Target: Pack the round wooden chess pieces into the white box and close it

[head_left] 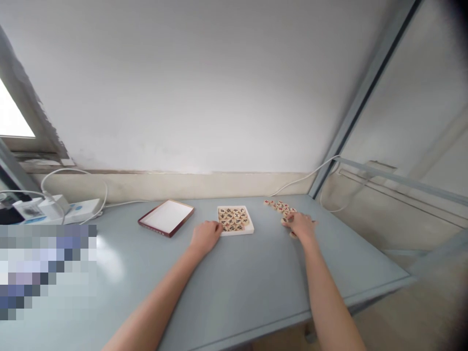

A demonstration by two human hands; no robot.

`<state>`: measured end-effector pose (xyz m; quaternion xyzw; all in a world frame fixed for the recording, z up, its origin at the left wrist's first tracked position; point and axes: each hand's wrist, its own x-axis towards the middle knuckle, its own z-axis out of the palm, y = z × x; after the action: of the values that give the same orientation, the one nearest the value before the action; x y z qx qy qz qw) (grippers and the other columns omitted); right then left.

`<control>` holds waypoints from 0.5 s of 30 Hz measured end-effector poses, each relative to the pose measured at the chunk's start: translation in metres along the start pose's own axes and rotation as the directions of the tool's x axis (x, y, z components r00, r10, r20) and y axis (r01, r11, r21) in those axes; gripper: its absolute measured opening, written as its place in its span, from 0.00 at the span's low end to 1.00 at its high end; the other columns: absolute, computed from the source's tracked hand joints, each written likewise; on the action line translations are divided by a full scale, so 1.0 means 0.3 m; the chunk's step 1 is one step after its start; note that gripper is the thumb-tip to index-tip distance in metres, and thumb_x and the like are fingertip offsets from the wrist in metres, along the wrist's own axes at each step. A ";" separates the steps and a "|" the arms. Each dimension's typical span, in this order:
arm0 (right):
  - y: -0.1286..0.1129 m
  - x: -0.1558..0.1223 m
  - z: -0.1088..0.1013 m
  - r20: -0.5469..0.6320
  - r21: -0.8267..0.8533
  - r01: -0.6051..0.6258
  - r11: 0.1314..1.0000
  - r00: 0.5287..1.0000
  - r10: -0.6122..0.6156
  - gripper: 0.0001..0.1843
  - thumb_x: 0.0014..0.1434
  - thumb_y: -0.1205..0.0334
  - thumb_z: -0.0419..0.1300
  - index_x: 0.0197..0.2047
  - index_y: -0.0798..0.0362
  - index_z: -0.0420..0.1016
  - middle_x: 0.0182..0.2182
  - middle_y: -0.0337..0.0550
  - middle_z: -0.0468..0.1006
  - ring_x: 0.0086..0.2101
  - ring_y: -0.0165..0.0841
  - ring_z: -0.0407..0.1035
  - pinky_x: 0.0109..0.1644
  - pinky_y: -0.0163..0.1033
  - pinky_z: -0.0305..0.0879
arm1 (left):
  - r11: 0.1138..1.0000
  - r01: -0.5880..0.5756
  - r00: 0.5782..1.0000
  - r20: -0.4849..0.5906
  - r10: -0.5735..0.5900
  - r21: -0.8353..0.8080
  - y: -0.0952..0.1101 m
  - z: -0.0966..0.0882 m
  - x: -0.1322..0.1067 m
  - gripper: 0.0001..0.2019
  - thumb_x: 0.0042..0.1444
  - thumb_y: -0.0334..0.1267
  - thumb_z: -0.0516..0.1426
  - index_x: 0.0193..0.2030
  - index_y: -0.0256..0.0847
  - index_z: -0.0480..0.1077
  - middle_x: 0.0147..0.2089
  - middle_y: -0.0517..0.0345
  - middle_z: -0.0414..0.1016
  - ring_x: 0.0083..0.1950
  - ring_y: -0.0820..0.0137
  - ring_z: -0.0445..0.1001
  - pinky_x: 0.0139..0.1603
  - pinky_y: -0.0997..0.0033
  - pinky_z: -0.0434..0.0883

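A pale grey desk point(234, 292) stands against a plain white wall, seen from above by the person seated at it. At far left a white power strip point(78, 210) with plugs and cables lies by the wall, out of reach of either hand. Right of it, a shallow box lid point(166, 218) with a dark red rim lies open side up, set apart from the other things.

Next comes the left hand point(205, 236), its forearm stretched forward from the lower edge. The hand lies palm down with fingers loosely curled, fingertips touching the near left corner of a small white tray point(237, 232), apparently steadying it. It is not closed around anything.

The tray holds round wooden game pieces point(234, 218) packed flat in rows, marks facing up. Further right, loose pieces point(278, 206) lie scattered in a short trail on the desk. The right hand point(302, 225) rests palm down on the near end of that trail, arm extended and fingers slightly spread. Whether it pinches a piece cannot be told.
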<state>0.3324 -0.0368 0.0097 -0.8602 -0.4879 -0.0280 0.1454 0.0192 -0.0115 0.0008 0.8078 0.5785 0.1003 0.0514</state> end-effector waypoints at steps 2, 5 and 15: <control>-0.022 0.001 -0.006 0.062 0.119 0.035 0.992 0.997 -0.043 0.14 0.43 0.50 0.63 0.32 0.48 0.76 0.36 0.45 0.75 0.43 0.46 0.64 0.46 0.52 0.53 | 1.000 -0.005 1.000 0.004 0.005 0.001 0.000 0.001 0.000 0.23 0.60 0.45 0.38 0.33 0.39 0.72 0.35 0.48 0.75 0.38 0.62 0.73 0.34 0.68 0.65; -0.084 -0.019 -0.014 0.105 0.408 0.176 0.896 0.966 -0.238 0.21 0.43 0.45 0.61 0.37 0.49 0.75 0.37 0.44 0.75 0.39 0.39 0.66 0.44 0.45 0.57 | 1.000 -0.002 1.000 0.008 0.002 0.003 0.004 -0.004 -0.001 0.23 0.60 0.45 0.38 0.34 0.39 0.72 0.36 0.47 0.75 0.39 0.62 0.73 0.36 0.68 0.65; -0.232 -0.110 0.037 0.188 0.623 0.397 0.674 0.761 -0.621 0.20 0.44 0.50 0.62 0.38 0.52 0.74 0.38 0.43 0.74 0.39 0.37 0.66 0.44 0.39 0.58 | 1.000 0.020 1.000 0.013 -0.020 0.014 0.011 -0.016 -0.015 0.23 0.61 0.44 0.39 0.34 0.38 0.72 0.37 0.47 0.75 0.39 0.64 0.73 0.37 0.70 0.65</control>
<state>0.2551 -0.0276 0.0083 -0.5937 -0.7175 0.2422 0.2720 0.0198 -0.0170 0.0056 0.8029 0.5870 0.0902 0.0506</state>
